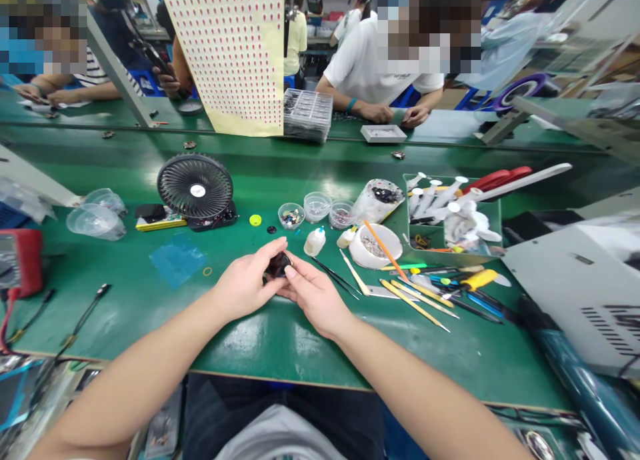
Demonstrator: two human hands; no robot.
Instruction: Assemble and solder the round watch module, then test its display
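Note:
A small dark, glossy piece point(278, 265) is held between my two hands over the middle of the green bench; its exact kind is hard to make out. My left hand point(247, 279) is closed around its left side, thumb below and fingers above. From the right, my right hand point(316, 299) pinches its edge with thumb and fingers, which hide part of it. Just beyond my hands are a small white bottle point(315, 242) and a black round bit point(271, 230). Black tweezers point(336, 277) lie to the right of my right hand.
A black fan point(195, 188) stands back left, near a blue plastic sheet point(177, 259). Clear cups of small parts point(291, 215), a white bowl point(375, 247), a green tool bin point(453, 247) and scattered tools point(425, 299) fill the right. Co-workers sit across the bench.

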